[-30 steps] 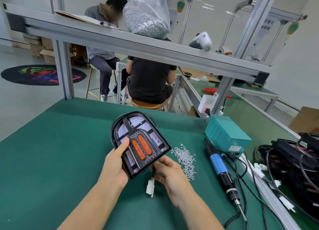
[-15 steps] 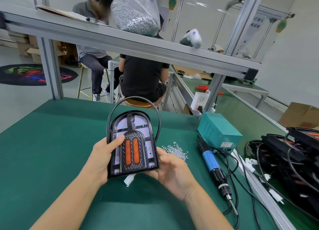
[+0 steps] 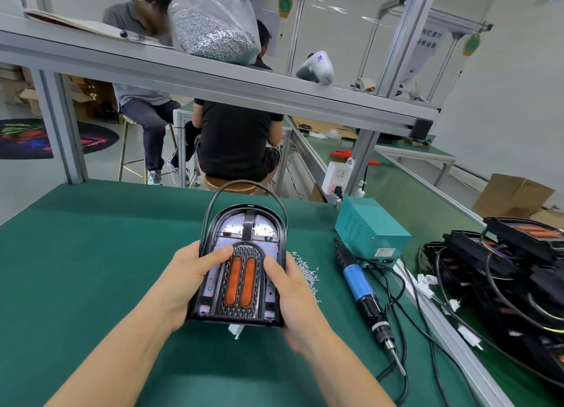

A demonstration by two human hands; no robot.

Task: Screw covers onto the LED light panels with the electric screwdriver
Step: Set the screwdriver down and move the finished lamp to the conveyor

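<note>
Head view: both hands, left (image 3: pixel 186 281) and right (image 3: pixel 293 287), grip the panel (image 3: pixel 241 272) by its sides, thumbs curled over its face, held above the worktop (image 3: pixel 91 254). Judgement: press the cover flush and keep it level before fastening. Screws (image 3: pixel 306 272) lie just right of the grip, the screwdriver (image 3: pixel 360 287) further right; open worktop lies left.

Green mat workbench (image 3: pixel 76 254), aluminium shelf (image 3: pixel 213 80) overhead, grey floor (image 3: pixel 27 177), white wall (image 3: pixel 503 101).
</note>
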